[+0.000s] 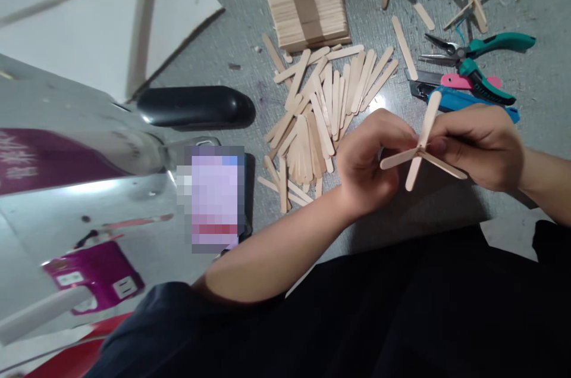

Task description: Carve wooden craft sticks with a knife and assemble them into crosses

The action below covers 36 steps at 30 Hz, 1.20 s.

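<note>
Both hands meet in front of me around a small assembly of wooden craft sticks (429, 122), whose blades spread like a propeller from a centre joint. My left hand (371, 158) is closed at the joint from the left, fingers curled behind the sticks. From the right, my right hand (484, 146) pinches the same joint between thumb and fingers. What lies behind the joint is hidden by the fingers. Just left of my left hand, loose craft sticks (332, 104) lie in a fanned heap on the grey table.
A banded bundle of sticks (272, 9) stands beyond the heap. Green-handled pliers (502, 41), a blue cutter (450, 103) and a pink-handled tool (491, 81) lie beyond my right hand. A black case (196, 106), a blurred-out phone (214, 196) and a purple power adapter (100, 277) are at left.
</note>
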Each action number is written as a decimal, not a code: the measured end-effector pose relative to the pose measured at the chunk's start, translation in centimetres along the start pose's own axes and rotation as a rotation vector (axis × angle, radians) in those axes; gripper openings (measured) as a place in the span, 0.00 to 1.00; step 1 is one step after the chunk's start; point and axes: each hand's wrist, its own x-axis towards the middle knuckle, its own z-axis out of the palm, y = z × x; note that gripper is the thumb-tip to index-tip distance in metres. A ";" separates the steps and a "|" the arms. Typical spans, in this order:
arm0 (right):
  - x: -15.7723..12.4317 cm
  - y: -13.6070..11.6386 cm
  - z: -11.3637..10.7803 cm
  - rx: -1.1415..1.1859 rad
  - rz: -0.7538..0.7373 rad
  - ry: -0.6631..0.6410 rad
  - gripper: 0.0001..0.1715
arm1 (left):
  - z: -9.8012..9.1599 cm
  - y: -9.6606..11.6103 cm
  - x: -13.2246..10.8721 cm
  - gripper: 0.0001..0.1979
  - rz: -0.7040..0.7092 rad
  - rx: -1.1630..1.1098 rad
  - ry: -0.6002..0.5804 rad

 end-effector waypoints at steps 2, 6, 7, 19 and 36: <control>0.0 0.4 0.1 -0.050 -0.063 0.088 0.17 | 0.0 0.0 -0.1 0.11 0.068 0.003 -0.008; 0.0 0.7 0.1 -0.031 -0.141 0.309 0.20 | -0.2 0.6 -0.1 0.07 0.085 0.045 -0.101; 0.0 0.5 0.0 -0.009 -0.157 0.310 0.21 | -0.2 0.9 -0.1 0.06 0.063 0.064 -0.119; 0.5 -1.3 -0.7 -0.240 -0.269 0.214 0.05 | 0.3 0.8 -0.2 0.06 0.063 0.077 -0.086; 1.0 0.6 -0.9 -0.156 -0.301 0.280 0.06 | 0.0 0.9 -1.1 0.04 -0.138 -0.036 -0.019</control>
